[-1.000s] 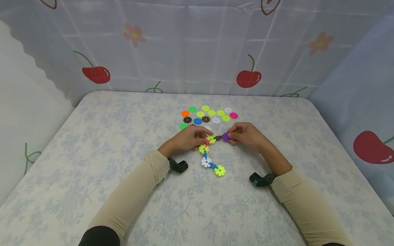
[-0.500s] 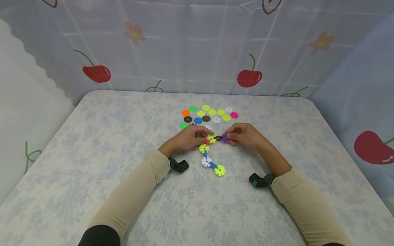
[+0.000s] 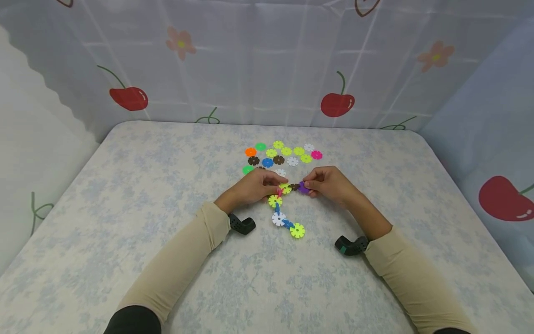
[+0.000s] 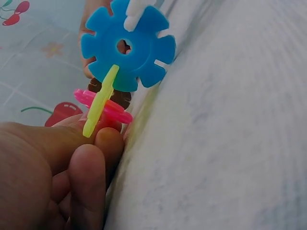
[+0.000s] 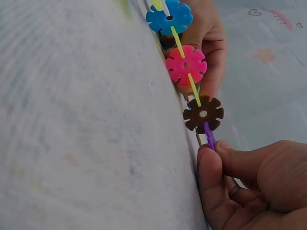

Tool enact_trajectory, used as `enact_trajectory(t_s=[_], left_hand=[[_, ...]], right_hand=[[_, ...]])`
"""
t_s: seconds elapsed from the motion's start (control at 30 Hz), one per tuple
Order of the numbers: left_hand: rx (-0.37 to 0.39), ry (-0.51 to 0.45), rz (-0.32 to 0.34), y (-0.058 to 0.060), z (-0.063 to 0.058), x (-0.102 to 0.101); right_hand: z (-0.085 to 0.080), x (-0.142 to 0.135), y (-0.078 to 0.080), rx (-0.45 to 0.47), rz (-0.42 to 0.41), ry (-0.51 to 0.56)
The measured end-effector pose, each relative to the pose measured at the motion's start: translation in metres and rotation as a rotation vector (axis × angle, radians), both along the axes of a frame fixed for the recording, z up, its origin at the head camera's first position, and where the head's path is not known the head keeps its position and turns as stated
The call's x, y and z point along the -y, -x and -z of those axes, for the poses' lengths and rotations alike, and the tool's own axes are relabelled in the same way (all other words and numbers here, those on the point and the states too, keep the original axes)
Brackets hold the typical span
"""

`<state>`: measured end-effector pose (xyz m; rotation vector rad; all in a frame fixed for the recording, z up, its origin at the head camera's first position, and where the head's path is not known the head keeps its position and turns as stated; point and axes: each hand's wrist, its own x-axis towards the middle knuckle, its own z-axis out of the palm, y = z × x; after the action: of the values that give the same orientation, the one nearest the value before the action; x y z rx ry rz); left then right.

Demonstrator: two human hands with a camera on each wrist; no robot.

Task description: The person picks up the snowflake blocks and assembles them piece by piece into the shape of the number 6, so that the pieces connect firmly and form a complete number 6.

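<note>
A zigzag chain of slotted plastic snowflake discs runs over the table between the hands, with a yellow-green disc [image 3: 297,230] at its near end. Along it come blue, a white disc [image 3: 278,219], blue, yellow-green, a pink disc [image 5: 181,63], yellow-green and a brown disc [image 5: 193,115]. My left hand [image 3: 252,186] pinches the chain around the pink disc and the yellow-green one beyond it. Between thumb and fingertips my right hand [image 3: 332,184] grips a purple disc [image 3: 303,188]. In the right wrist view the purple disc's edge meets the brown disc's lower side, the two standing crosswise.
Several loose discs lie flat beyond the hands, among them an orange disc [image 3: 251,152], a blue disc [image 3: 267,163] and a pink loose disc [image 3: 316,155]. The left hand partly covers the nearest ones. A cherry-print curtain [image 3: 258,65] hangs behind the patterned table [image 3: 167,153].
My right hand has edged left with the purple disc, bringing it up against the brown disc. The left hand keeps its hold on the chain in nearly the same place.
</note>
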<state>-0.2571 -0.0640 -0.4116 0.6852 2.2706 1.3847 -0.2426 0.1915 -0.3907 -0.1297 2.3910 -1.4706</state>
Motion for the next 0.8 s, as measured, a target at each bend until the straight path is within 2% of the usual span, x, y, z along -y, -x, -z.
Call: enact_trajectory(t_s=[0.4, 0.5, 0.7, 0.8], left_hand=[[-0.003, -0.015, 0.003, -0.0028, -0.0022, -0.0011], [-0.007, -0.014, 0.02, -0.0013, -0.0005, 0.0], [-0.066, 0.031, 0.056, 0.0041, 0.002, 0.0029], [-0.059, 0.025, 0.056, 0.0051, 0.0012, 0.0029]], right_hand=[[0.0041, 0.0047, 0.0002, -0.031, -0.016, -0.002], [0.0044, 0.0041, -0.0003, -0.037, -0.024, 0.004], [0.0024, 0.001, -0.0001, -0.031, -0.052, 0.017], [0.0001, -0.0014, 0.0009, -0.028, -0.068, -0.002]])
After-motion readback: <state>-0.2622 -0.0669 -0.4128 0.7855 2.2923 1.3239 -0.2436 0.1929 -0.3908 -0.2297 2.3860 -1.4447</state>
